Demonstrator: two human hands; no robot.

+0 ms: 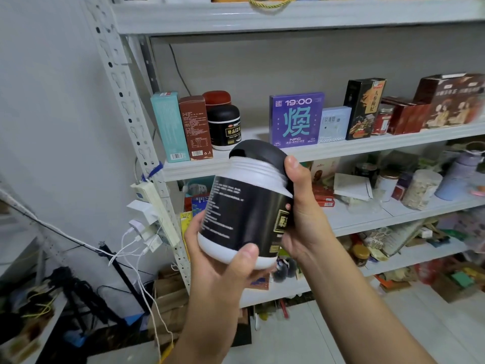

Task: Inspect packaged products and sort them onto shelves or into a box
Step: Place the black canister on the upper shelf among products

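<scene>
The jar (244, 206) is held in mid-air in front of the shelving, tilted so its top leans up and to the right. It is a squat, round plastic tub with a white body, a ribbed white shoulder and a glossy black wrap label (236, 203) carrying fine white print and a gold emblem at its right edge. A smooth, domed black lid (259, 153) caps it.

The left hand (223, 258) cups the rounded white base from below, its fingers curled round the far side and its thumb (246, 252) pressed on the lower rim. The right hand (304, 211) grips the upper side of the jar, the palm against the label and the thumb (295, 166) laid up against the lid's edge.

Just behind the jar runs a pale grey metal shelf (367, 145). On it stands a matching black-lidded jar (224, 127), with a red-lidded jar (216, 97) behind it. To their left are a brown carton (195, 127) and a tall teal carton (169, 127), both upright. To the right are a flat purple box (296, 119), a small pale blue box (334, 123) and a tall black carton (363, 109).

A perforated steel upright (126, 101) frames the shelving on the left, and a cream power strip (154, 206) with white plugs and cables hangs tied to it.
</scene>
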